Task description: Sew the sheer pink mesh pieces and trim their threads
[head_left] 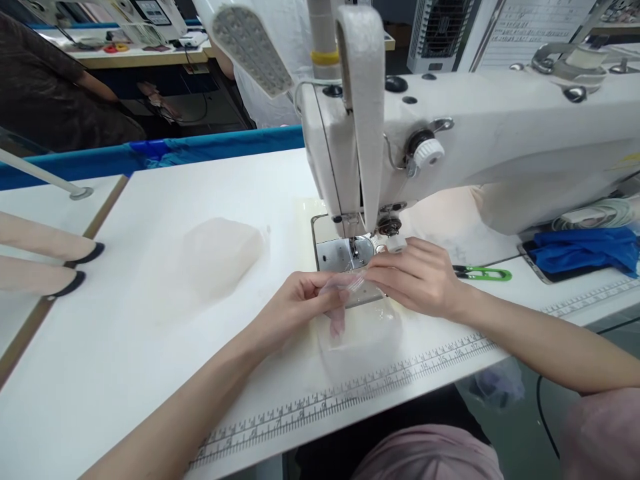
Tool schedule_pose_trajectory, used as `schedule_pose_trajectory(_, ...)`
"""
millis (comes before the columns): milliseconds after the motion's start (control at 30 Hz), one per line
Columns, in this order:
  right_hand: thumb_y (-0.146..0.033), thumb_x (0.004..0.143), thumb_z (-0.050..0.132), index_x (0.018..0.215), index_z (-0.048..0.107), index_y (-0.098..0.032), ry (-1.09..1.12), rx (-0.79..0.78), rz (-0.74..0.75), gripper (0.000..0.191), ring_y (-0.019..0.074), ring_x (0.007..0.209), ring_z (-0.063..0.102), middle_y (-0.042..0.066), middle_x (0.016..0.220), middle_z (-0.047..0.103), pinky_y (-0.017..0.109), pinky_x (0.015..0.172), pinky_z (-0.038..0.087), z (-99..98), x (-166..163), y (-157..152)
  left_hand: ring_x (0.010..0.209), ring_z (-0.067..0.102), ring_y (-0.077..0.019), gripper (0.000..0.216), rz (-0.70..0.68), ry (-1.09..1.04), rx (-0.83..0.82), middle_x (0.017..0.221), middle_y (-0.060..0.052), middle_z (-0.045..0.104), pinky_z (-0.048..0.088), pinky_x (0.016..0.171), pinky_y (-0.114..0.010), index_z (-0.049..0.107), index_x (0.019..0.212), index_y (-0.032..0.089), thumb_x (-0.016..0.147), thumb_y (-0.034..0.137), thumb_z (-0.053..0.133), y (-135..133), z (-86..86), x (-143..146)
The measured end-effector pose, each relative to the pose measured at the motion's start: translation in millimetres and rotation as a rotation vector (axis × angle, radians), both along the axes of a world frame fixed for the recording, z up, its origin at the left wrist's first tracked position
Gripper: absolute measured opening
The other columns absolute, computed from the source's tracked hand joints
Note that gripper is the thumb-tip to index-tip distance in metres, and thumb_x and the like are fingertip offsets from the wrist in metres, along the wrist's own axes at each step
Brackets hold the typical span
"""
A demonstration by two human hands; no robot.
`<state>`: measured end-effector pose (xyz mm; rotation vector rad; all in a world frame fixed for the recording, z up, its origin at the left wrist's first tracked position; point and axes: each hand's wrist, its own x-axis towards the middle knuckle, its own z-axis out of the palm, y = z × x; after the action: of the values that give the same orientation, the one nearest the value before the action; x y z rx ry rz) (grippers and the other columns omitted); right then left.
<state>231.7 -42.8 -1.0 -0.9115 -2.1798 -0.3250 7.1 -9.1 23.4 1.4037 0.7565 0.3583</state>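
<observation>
In the head view a piece of sheer, pale fabric (357, 333) lies in front of the sewing machine's metal needle plate (336, 255). My left hand (313, 300) pinches its edge, with a pinkish end hanging below the fingers. Close by on the right, my right hand (417, 277) has its fingers closed on the same fabric near the presser foot (354, 250). The white sewing machine (465, 127) stands over both hands. Another sheer pale piece (220, 257) lies flat on the table to the left.
Green thread snips (483, 273) lie right of my right hand. Beyond them a blue cloth (587, 248) rests on a phone (543, 265). A printed ruler (320, 407) runs along the table's front edge. Two pale, dark-tipped forms (45, 240) jut in at left. Other people work behind.
</observation>
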Motion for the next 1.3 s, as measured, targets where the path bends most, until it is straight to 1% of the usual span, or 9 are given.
schedule_pose_trajectory(233, -0.015, 0.090, 0.052, 0.088, 0.066, -0.026, -0.196, 0.226, -0.033, 0.018, 0.0141, 0.076, 0.064, -0.001, 0.093, 0.073, 0.033, 0.075, 0.051, 6.7, 1.4, -1.6, 0.053, 0.059, -0.0091, 0.024, -0.010, -0.013, -0.029, 0.055, 0.005, 0.064, 0.045, 0.063, -0.023, 0.069, 0.108, 0.024, 0.089, 0.032, 0.059, -0.4, -0.3, 0.6)
schedule_pose_trajectory(367, -0.014, 0.092, 0.045, 0.085, 0.066, -0.027, -0.259, 0.113, -0.049, 0.026, 0.0142, 0.072, 0.063, -0.001, 0.091, 0.073, 0.034, 0.075, 0.051, 14.5, -0.5, -5.4, 0.053, 0.058, -0.0085, 0.018, -0.027, -0.012, -0.026, 0.055, 0.004, 0.064, 0.045, 0.065, -0.024, 0.073, 0.090, 0.023, 0.089, 0.032, 0.058, -0.6, 0.4, 1.2)
schedule_pose_trajectory(467, -0.015, 0.093, 0.041, 0.083, 0.067, -0.026, -0.319, 0.046, -0.067, 0.030, 0.0143, 0.073, 0.062, -0.001, 0.092, 0.073, 0.035, 0.075, 0.052, 17.7, -1.7, -7.8, 0.054, 0.057, -0.0087, 0.026, -0.043, -0.001, -0.006, 0.056, 0.003, 0.064, 0.045, 0.071, -0.026, 0.070, 0.073, 0.020, 0.089, 0.034, 0.057, -0.8, 1.6, 2.4)
schedule_pose_trajectory(667, -0.011, 0.088, 0.048, 0.072, 0.064, -0.024, -0.432, 0.334, -0.080, 0.027, 0.0130, 0.071, 0.061, -0.001, 0.085, 0.072, 0.032, 0.073, 0.052, 19.5, -3.8, -8.3, 0.060, 0.057, -0.0111, 0.033, -0.056, -0.023, 0.008, 0.054, 0.003, 0.063, 0.045, 0.086, -0.032, 0.066, 0.064, 0.018, 0.089, 0.037, 0.057, -1.9, 3.6, 5.8)
schedule_pose_trajectory(767, -0.009, 0.085, 0.053, 0.071, 0.063, -0.021, -0.389, 0.379, -0.093, 0.022, 0.0115, 0.068, 0.060, -0.002, 0.081, 0.071, 0.030, 0.071, 0.051, 18.4, -5.2, -5.9, 0.062, 0.059, -0.0122, 0.035, -0.053, -0.006, 0.030, 0.054, 0.003, 0.063, 0.044, 0.091, -0.034, 0.063, 0.061, 0.018, 0.089, 0.037, 0.057, -2.3, 4.7, 6.7)
schedule_pose_trajectory(867, -0.011, 0.082, 0.057, 0.076, 0.063, -0.020, -0.270, 0.312, -0.126, 0.013, 0.0103, 0.065, 0.061, -0.003, 0.079, 0.072, 0.028, 0.065, 0.050, 15.9, -5.2, -2.4, 0.060, 0.059, -0.0117, 0.035, -0.051, 0.004, 0.051, 0.054, 0.003, 0.063, 0.043, 0.092, -0.034, 0.063, 0.060, 0.018, 0.089, 0.037, 0.056, -1.9, 5.0, 6.3)
schedule_pose_trajectory(967, -0.013, 0.080, 0.058, 0.080, 0.063, -0.019, -0.140, 0.177, -0.142, 0.008, 0.0101, 0.059, 0.060, -0.003, 0.077, 0.072, 0.027, 0.056, 0.047, 13.9, -3.5, -0.2, 0.059, 0.059, -0.0116, 0.032, -0.083, -0.010, 0.041, 0.055, 0.003, 0.064, 0.046, 0.084, -0.032, 0.064, 0.064, 0.018, 0.088, 0.038, 0.056, -1.4, 4.2, 5.3)
schedule_pose_trajectory(1167, -0.015, 0.082, 0.060, 0.088, 0.062, -0.019, -0.039, 0.010, -0.029, 0.007, 0.0120, 0.071, 0.067, -0.003, 0.083, 0.073, 0.025, 0.060, 0.048, 12.5, -1.2, -1.7, 0.058, 0.060, -0.0120, 0.026, -0.061, -0.024, 0.040, 0.055, 0.004, 0.064, 0.046, 0.072, -0.029, 0.066, 0.074, 0.019, 0.089, 0.038, 0.055, -0.7, 2.7, 3.6)
schedule_pose_trajectory(1300, -0.016, 0.083, 0.062, 0.090, 0.062, -0.018, -0.006, -0.062, -0.010, 0.007, 0.0124, 0.070, 0.067, -0.001, 0.081, 0.072, 0.025, 0.058, 0.048, 12.0, -2.0, -2.6, 0.063, 0.061, -0.0126, 0.033, -0.091, -0.006, 0.073, 0.059, 0.002, 0.067, 0.045, 0.073, -0.028, 0.063, 0.064, 0.019, 0.090, 0.038, 0.055, 1.2, 1.2, 2.3)
